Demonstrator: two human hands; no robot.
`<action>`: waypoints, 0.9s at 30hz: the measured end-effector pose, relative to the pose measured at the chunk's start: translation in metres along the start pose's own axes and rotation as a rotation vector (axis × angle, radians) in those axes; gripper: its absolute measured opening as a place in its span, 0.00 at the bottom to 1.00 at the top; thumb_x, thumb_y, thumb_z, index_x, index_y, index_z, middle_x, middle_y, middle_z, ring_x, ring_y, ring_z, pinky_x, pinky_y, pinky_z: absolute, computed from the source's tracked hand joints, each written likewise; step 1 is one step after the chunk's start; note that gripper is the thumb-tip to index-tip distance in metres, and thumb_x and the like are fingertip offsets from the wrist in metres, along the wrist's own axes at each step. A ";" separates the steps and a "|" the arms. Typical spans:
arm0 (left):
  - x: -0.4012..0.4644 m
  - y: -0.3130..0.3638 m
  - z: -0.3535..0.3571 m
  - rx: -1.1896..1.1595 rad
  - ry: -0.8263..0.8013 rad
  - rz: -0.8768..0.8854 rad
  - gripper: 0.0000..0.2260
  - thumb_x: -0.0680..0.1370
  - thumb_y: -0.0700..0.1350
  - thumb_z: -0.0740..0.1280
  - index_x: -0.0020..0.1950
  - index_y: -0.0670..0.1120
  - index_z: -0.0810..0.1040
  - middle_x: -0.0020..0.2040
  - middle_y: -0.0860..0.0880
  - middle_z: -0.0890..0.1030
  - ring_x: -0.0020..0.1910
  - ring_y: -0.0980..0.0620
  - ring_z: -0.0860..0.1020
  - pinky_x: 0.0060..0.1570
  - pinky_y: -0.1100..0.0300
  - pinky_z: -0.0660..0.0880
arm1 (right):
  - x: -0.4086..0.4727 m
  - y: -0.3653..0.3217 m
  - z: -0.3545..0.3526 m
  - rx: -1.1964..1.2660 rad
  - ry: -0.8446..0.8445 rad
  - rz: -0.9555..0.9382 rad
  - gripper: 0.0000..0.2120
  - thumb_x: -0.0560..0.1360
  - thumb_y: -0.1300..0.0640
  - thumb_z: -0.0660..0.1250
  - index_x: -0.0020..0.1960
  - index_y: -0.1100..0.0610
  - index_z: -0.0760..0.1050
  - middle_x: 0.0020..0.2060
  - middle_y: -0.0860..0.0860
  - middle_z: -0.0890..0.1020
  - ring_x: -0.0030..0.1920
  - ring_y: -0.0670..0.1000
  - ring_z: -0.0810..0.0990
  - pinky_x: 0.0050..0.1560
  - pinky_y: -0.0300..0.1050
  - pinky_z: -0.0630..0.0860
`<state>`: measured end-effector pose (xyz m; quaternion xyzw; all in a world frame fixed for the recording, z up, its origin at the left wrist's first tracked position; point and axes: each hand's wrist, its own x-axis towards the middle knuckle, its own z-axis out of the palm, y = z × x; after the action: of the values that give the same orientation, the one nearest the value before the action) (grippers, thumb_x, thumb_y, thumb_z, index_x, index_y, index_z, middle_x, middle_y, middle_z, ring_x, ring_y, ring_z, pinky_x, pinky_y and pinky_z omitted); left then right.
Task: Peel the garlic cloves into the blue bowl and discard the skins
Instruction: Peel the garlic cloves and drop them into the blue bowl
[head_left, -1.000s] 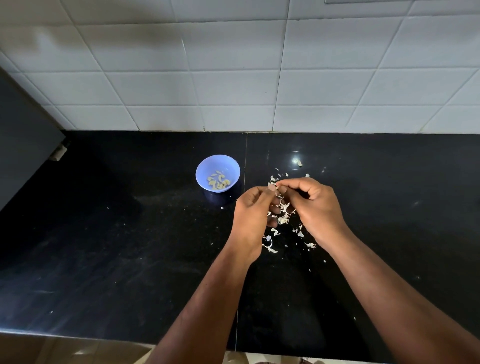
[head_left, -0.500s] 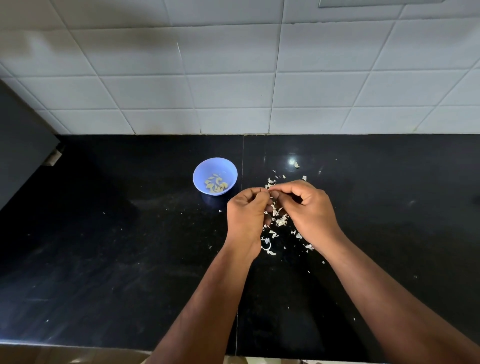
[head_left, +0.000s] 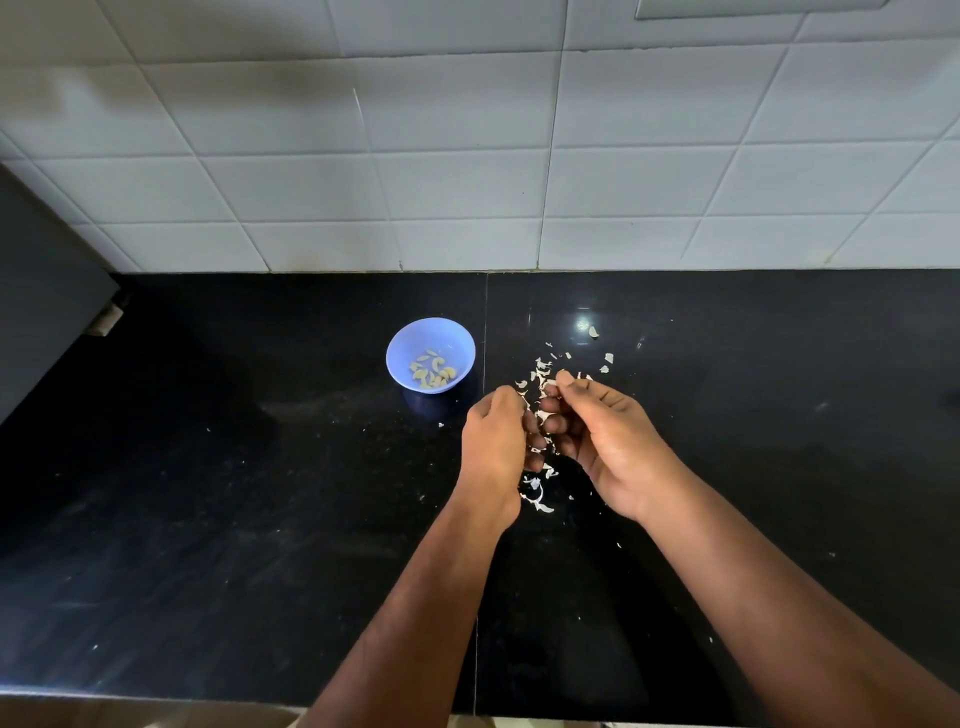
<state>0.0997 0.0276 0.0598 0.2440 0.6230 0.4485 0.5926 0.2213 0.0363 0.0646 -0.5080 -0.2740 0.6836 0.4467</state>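
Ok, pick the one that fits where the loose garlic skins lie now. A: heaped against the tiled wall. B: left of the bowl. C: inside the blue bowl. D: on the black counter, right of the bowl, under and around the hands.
D: the garlic skins lie scattered on the black counter, right of the blue bowl, which holds only peeled cloves.

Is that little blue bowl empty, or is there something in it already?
Not empty. The blue bowl stands upright and holds a small heap of pale peeled cloves on its bottom, far below the rim.

black countertop (head_left: 208, 519) below a white tiled wall (head_left: 467, 156).
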 end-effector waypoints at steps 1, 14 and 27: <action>0.000 -0.001 -0.001 0.052 -0.002 0.010 0.10 0.81 0.42 0.58 0.42 0.44 0.75 0.34 0.48 0.75 0.32 0.53 0.73 0.28 0.58 0.70 | 0.000 0.000 -0.001 0.007 -0.005 0.000 0.08 0.83 0.55 0.68 0.49 0.57 0.83 0.40 0.50 0.84 0.35 0.45 0.79 0.31 0.37 0.72; 0.007 -0.015 -0.013 0.355 0.039 0.234 0.05 0.82 0.50 0.72 0.52 0.52 0.87 0.41 0.61 0.85 0.40 0.64 0.81 0.46 0.61 0.80 | 0.002 -0.004 -0.016 0.010 -0.004 -0.063 0.05 0.78 0.65 0.72 0.51 0.58 0.85 0.45 0.54 0.87 0.37 0.45 0.82 0.34 0.37 0.75; 0.003 -0.005 -0.020 0.047 -0.071 0.217 0.03 0.81 0.44 0.74 0.53 0.48 0.87 0.41 0.55 0.86 0.39 0.64 0.81 0.37 0.70 0.75 | 0.011 0.002 -0.009 -0.096 -0.073 -0.060 0.10 0.73 0.61 0.75 0.53 0.62 0.84 0.39 0.53 0.85 0.38 0.47 0.81 0.36 0.39 0.79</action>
<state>0.0815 0.0223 0.0520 0.3396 0.5818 0.4864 0.5564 0.2284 0.0448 0.0552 -0.4951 -0.3380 0.6740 0.4318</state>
